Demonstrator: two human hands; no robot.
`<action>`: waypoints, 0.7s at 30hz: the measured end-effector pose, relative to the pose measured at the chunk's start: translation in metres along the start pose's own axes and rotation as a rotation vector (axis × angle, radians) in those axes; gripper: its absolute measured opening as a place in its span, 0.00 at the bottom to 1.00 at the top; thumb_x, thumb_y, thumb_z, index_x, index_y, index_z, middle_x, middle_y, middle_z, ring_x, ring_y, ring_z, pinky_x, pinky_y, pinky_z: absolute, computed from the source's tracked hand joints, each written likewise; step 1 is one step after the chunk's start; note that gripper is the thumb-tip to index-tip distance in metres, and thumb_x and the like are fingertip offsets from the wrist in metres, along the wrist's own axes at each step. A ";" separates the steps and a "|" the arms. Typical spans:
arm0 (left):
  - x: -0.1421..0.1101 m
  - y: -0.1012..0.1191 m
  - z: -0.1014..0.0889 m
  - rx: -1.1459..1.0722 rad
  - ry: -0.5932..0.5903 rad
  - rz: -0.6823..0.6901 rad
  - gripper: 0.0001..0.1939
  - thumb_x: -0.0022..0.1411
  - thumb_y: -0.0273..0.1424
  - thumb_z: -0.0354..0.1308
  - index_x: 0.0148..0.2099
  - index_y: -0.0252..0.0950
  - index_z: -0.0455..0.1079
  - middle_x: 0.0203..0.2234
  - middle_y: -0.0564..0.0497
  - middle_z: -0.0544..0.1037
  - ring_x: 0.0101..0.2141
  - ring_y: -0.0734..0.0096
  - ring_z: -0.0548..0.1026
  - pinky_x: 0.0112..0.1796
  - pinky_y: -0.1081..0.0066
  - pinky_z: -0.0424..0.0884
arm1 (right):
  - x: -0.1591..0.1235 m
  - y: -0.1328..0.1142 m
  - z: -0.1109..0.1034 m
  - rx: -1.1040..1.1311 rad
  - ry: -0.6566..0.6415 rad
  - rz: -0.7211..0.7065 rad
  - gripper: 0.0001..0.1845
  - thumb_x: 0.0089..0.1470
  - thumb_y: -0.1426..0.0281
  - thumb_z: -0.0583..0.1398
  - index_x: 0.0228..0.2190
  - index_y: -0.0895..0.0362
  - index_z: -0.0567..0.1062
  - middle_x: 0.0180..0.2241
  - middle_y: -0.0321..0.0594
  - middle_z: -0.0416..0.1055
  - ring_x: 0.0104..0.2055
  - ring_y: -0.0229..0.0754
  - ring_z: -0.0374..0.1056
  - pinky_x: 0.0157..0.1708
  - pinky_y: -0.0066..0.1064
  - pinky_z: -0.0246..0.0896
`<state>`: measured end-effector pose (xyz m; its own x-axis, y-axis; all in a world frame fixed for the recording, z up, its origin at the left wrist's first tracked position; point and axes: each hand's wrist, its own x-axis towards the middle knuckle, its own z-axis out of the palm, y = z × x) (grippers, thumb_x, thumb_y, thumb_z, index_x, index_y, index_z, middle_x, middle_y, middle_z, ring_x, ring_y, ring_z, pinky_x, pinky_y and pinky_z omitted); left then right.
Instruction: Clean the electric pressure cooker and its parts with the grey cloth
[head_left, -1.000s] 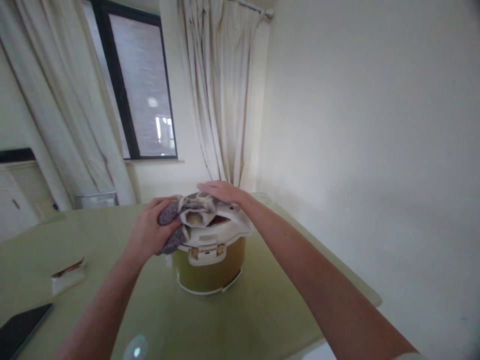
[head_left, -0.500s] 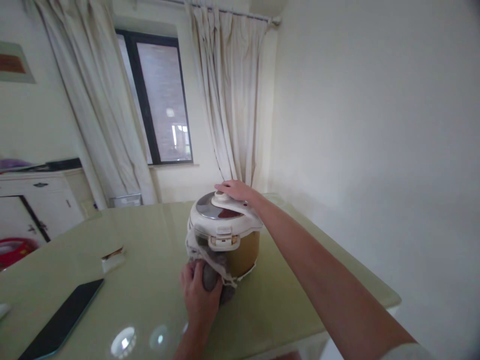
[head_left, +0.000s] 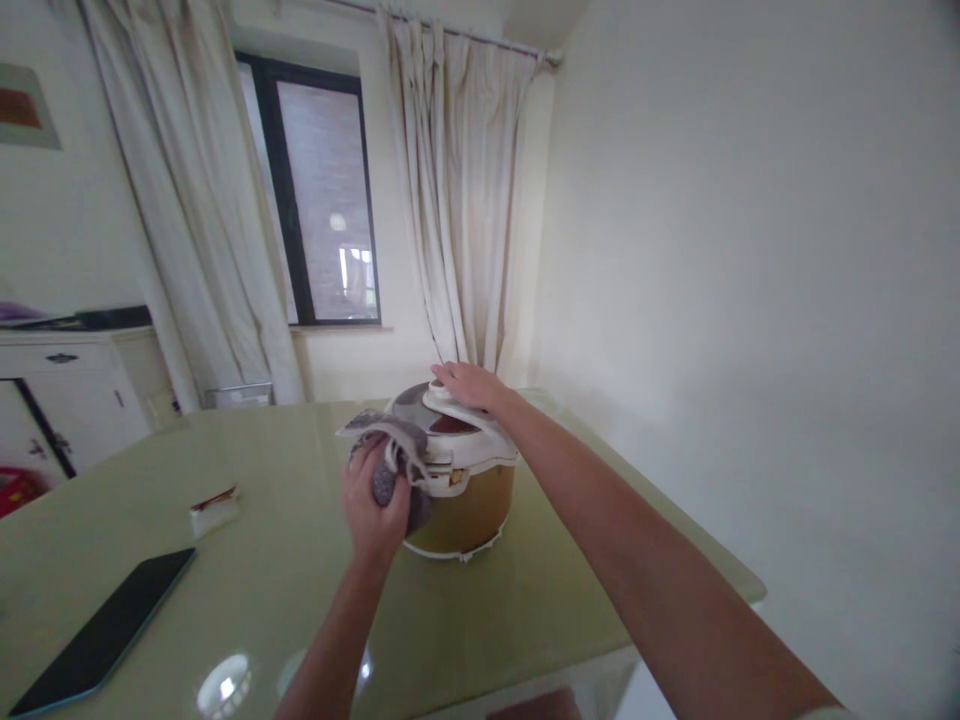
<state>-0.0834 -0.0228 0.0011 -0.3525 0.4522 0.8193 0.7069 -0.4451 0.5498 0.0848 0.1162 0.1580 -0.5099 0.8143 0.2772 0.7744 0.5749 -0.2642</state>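
Currently, a tablet point(head_left: 105, 635) and small packet point(head_left: 214, 510) are lying on the left of the table point(head_left: 285, 470), well apart from the work. Left hand point(head_left: 375, 505) is clutching a bunched cloth point(head_left: 391, 432), partly blocking the view of the cooker point(head_left: 469, 505), which is standing on the table; right hand point(head_left: 469, 383) is resting on its top, fingers extended, unclenched, probably steadying it.

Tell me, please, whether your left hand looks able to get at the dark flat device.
Probably not without releasing the gray cloth that the left hand grips; otherwise the way across the tabletop to the dark flat device looks free.
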 end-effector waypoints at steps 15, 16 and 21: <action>0.035 0.005 -0.035 0.190 -0.342 0.258 0.23 0.67 0.41 0.59 0.62 0.42 0.74 0.58 0.43 0.75 0.58 0.50 0.73 0.61 0.51 0.69 | -0.006 -0.002 0.000 -0.026 0.026 0.043 0.38 0.73 0.46 0.38 0.54 0.54 0.77 0.60 0.50 0.76 0.61 0.55 0.71 0.58 0.43 0.64; 0.026 -0.002 -0.033 0.154 -0.309 0.192 0.24 0.67 0.40 0.58 0.62 0.40 0.73 0.58 0.42 0.75 0.58 0.51 0.74 0.61 0.52 0.70 | -0.007 -0.002 0.000 -0.029 0.030 0.044 0.37 0.73 0.46 0.39 0.54 0.54 0.77 0.60 0.51 0.75 0.62 0.55 0.71 0.58 0.44 0.64; -0.055 -0.023 -0.021 0.178 -0.196 0.023 0.12 0.62 0.38 0.59 0.45 0.39 0.78 0.44 0.42 0.80 0.49 0.47 0.77 0.51 0.50 0.76 | -0.009 -0.002 -0.002 -0.035 0.037 0.058 0.35 0.74 0.48 0.39 0.54 0.52 0.77 0.59 0.51 0.75 0.61 0.57 0.71 0.57 0.48 0.65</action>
<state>-0.0930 -0.0538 -0.0534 -0.2223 0.5924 0.7743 0.8162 -0.3213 0.4801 0.0880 0.1077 0.1582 -0.4500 0.8423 0.2968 0.8154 0.5231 -0.2482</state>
